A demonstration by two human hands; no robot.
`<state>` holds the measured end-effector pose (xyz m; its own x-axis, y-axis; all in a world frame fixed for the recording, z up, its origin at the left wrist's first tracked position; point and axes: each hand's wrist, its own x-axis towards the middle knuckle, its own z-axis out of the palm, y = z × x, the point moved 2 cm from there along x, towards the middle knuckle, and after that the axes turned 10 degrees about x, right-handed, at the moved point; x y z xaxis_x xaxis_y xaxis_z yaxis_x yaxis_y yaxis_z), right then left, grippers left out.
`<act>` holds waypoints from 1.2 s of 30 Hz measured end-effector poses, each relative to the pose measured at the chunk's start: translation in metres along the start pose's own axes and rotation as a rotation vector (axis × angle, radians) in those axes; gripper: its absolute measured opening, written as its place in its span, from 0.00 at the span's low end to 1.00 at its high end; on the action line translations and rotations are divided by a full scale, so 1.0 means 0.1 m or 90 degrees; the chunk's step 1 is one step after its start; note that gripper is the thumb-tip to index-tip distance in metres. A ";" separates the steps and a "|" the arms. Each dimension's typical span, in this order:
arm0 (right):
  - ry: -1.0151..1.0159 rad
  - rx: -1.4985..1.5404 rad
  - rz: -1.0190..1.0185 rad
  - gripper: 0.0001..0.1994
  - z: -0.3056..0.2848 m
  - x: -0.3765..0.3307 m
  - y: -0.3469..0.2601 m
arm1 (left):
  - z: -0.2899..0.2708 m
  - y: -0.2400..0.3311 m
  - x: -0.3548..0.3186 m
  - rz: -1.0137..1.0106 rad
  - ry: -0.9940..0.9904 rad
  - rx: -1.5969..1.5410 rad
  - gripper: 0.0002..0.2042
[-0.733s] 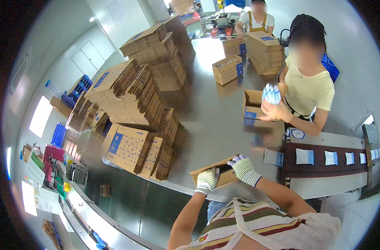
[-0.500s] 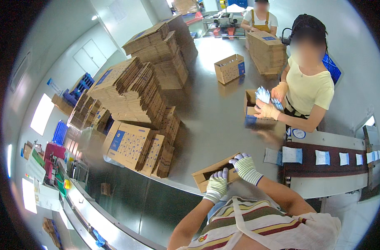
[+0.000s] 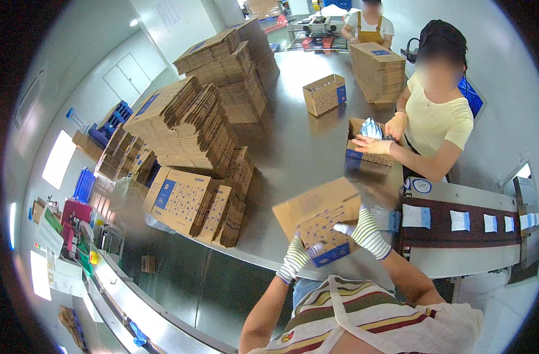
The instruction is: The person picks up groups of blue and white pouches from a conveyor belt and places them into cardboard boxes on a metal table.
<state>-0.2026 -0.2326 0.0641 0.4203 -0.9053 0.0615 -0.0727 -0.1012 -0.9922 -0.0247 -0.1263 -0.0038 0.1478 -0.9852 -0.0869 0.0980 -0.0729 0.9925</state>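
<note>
I hold a brown cardboard box with blue print (image 3: pixel 319 224) tilted above the near edge of the steel table (image 3: pixel 293 147). My left hand (image 3: pixel 296 259), in a striped glove, grips its lower left corner. My right hand (image 3: pixel 364 231), gloved the same way, grips its right side. The box's broad face is turned up toward me.
Tall stacks of flattened cartons (image 3: pixel 187 130) fill the table's left side. A person in a yellow shirt (image 3: pixel 438 127) puts white packets into an open box (image 3: pixel 364 147). A conveyor (image 3: pixel 476 221) with white packets runs on the right. Another person (image 3: pixel 370 23) stands far back.
The box was lying low and flat at the table edge between my hands. It is now lifted and turned so its wide face shows.
</note>
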 end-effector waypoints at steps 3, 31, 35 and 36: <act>-0.136 -0.366 -0.089 0.30 0.22 -0.01 -0.07 | -0.14 -1.08 -0.10 0.063 -0.095 0.203 0.28; -0.552 -0.454 -0.428 0.11 0.72 -0.49 0.66 | -0.10 -0.20 -0.51 0.216 -0.573 1.151 0.12; -0.522 -0.466 -0.388 0.11 0.65 -0.49 0.68 | 0.13 -0.11 -0.45 0.098 -0.562 1.097 0.08; -0.492 -0.453 -0.382 0.12 0.66 -0.48 0.67 | 0.11 -0.26 -0.44 0.088 -0.549 1.083 0.10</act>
<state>-0.1676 -0.1687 -0.0129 0.9699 -0.1748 0.1696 -0.0596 -0.8454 -0.5308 -0.0446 -0.0831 -0.0253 -0.4414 -0.7564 -0.4827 -0.8778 0.4757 0.0573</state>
